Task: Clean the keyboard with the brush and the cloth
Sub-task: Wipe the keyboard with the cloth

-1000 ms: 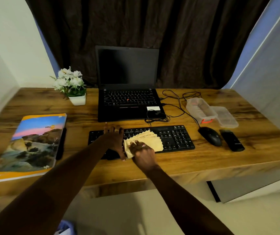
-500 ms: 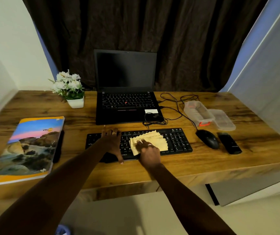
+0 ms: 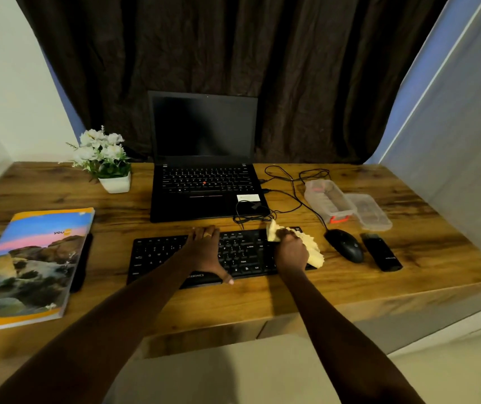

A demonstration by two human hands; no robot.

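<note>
Left hand (image 3: 205,252) lies flat and open across the keyboard (image 3: 175,255) middle, right hand (image 3: 291,253) clenched around the yellow cloth (image 3: 310,246) at its right end.

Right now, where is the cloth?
In the head view, the yellow cloth lies bunched under the right hand on the right end of the keyboard, just left of the black mouse.
</note>
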